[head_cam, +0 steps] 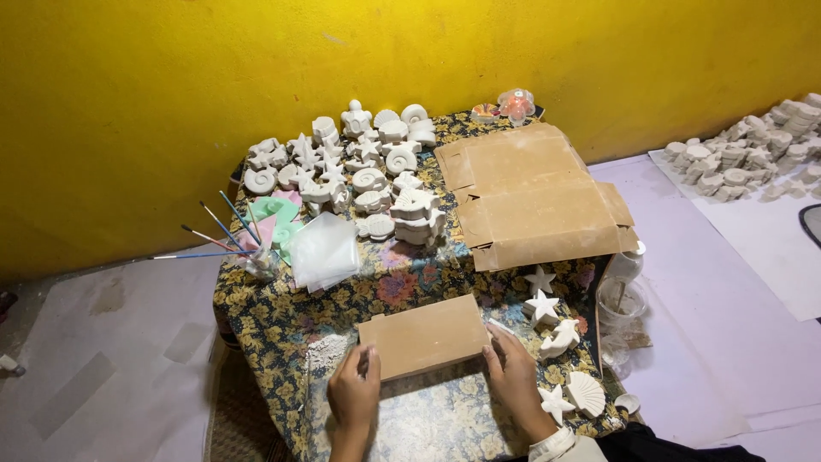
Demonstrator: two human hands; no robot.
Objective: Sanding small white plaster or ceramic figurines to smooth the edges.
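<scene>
Left hand [353, 395] and right hand [514, 376], near edge, fingers closed on box [425, 334]; starfish [543, 305] just right.

I see through one head camera, looking steeply down at the floral-clothed table [256, 325] from its near edge, close above it, facing the yellow wall [171, 85] behind it.

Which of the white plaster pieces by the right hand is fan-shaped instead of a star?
The scallop shell at the table's near right corner, ribbed like a fan; a small star lies just left of it, beside the right hand.
</scene>
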